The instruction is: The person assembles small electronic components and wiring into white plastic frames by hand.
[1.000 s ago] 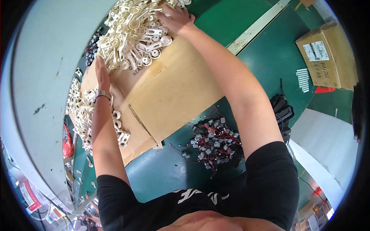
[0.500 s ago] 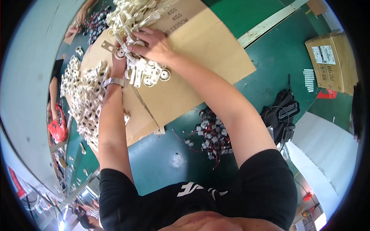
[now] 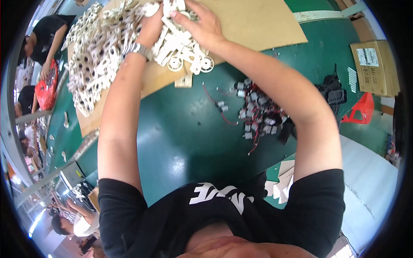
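Observation:
Pale white plastic parts (image 3: 174, 43), some with round wheel-like ends, lie in a loose bunch between my two hands on a flat cardboard sheet (image 3: 258, 26). My right hand (image 3: 205, 26) curls around the right side of the bunch, its thumb across the top of the parts. On the left side, my left hand (image 3: 151, 26) presses against the bunch; its fingers are hidden behind the parts. A metal-band watch (image 3: 140, 50) is on my left wrist. One flat white piece (image 3: 184, 81) sits at the sheet's near edge.
A large heap of similar white parts (image 3: 92, 56) spreads to the left. Small grey motors with red wires (image 3: 258, 109) are piled on the green table (image 3: 172, 124) by my right forearm. A cardboard box (image 3: 376, 66) stands far right. Other people (image 3: 47, 36) are at the left.
The view has shifted. My hands and the bunch of white parts have come closer to the cardboard's near edge, with more parts now between the hands.

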Motion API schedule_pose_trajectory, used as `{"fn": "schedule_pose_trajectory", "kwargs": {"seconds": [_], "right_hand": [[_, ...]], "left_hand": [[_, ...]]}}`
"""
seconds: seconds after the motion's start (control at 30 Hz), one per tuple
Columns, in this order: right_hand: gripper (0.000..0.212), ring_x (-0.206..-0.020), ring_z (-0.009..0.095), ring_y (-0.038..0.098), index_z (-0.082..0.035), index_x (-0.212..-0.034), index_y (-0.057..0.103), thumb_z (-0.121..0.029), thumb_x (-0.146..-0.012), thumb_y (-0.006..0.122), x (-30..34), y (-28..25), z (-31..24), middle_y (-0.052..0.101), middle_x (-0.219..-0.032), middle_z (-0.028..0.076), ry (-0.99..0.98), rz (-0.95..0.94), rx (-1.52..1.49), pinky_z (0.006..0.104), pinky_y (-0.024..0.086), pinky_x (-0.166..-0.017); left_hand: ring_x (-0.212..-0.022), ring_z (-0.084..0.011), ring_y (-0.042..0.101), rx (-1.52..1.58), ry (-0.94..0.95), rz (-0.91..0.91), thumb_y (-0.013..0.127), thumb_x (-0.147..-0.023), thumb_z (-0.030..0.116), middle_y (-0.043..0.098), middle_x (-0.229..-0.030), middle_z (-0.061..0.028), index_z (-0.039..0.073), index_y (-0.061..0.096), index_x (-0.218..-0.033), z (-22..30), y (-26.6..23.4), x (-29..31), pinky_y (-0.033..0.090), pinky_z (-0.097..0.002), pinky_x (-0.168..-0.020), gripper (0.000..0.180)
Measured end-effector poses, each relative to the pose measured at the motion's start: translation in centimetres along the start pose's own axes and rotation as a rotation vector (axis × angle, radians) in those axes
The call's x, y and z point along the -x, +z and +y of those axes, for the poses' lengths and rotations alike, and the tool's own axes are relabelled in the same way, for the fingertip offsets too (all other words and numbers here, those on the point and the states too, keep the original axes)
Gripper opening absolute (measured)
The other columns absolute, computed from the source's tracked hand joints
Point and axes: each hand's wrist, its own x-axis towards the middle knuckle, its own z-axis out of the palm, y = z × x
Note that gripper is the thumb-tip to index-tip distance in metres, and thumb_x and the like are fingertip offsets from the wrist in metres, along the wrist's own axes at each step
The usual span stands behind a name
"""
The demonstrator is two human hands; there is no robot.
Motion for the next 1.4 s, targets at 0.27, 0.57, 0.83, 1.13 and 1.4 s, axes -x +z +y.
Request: {"fn": "schedule_pose_trajectory", "kwargs": {"seconds": [0.27, 0.57, 0.83, 1.13, 1.4], "right_hand": [[0.08, -0.128, 0.041, 0.058, -0.01, -0.143, 0.063, -0.07, -0.091, 0.065, 9.2, 0.8, -5.2, 0.064, -0.132, 0.023, 0.086, -0.013, 0.051, 0.047, 0.044, -0.111], [0.095, -0.139, 0.037, 0.054, 0.001, -0.148, 0.055, -0.066, -0.084, 0.076, 22.1, 2.7, -9.7, 0.057, -0.148, 0.024, -0.065, -0.05, -0.044, 0.0433, 0.042, -0.117], [0.08, -0.145, 0.042, 0.046, -0.003, -0.15, 0.051, -0.05, -0.09, 0.078, 28.2, 1.6, -11.2, 0.051, -0.153, 0.023, -0.285, -0.335, 0.207, 0.0485, 0.039, -0.12], [0.088, -0.154, 0.054, 0.022, -0.013, -0.164, 0.037, -0.064, -0.097, 0.062, 34.4, -2.5, -12.0, 0.029, -0.165, 0.031, -0.27, -0.42, 0.522, 0.0666, 0.017, -0.125], [0.08, -0.155, 0.056, 0.019, -0.004, -0.162, 0.037, -0.058, -0.104, 0.052, 33.6, 6.2, -13.0, 0.023, -0.167, 0.035, -0.359, -0.537, 0.365, 0.0664, 0.014, -0.126]], "left_hand": [[-0.11, -0.0185, 0.067, 0.203, -0.022, -0.01, 0.053, -0.105, 0.054, 0.072, -0.12, -0.0097, 0.001, 0.064, -0.138, 2.6, 1.5, 11.6, 0.055, -0.0352, -0.094, 0.064], [-0.12, -0.018, 0.062, 0.06, 0.169, 0.038, 0.052, -0.108, 0.036, 0.068, -0.134, -0.0111, 0.004, 0.062, -0.142, -2.2, -2.9, 25.5, 0.05, -0.0341, -0.103, 0.048], [-0.105, -0.036, 0.062, -0.669, 0.691, -0.026, 0.07, -0.094, 0.024, 0.069, -0.103, -0.0178, 0.001, 0.069, -0.095, -3.2, -8.4, 32.0, 0.051, -0.0456, -0.093, 0.023], [-0.118, -0.0343, 0.06, -1.032, 0.701, -0.075, 0.075, -0.092, 0.013, 0.067, -0.115, -0.0111, 0.004, 0.068, -0.103, -0.1, -13.3, 40.8, 0.05, -0.0454, -0.099, 0.016], [-0.131, -0.0391, 0.057, -0.618, 0.137, 0.469, 0.046, -0.113, 0.04, 0.065, -0.138, -0.0212, 0.001, 0.066, -0.138, -10.2, -20.8, 45.8, 0.042, -0.0457, -0.114, 0.05]]}}
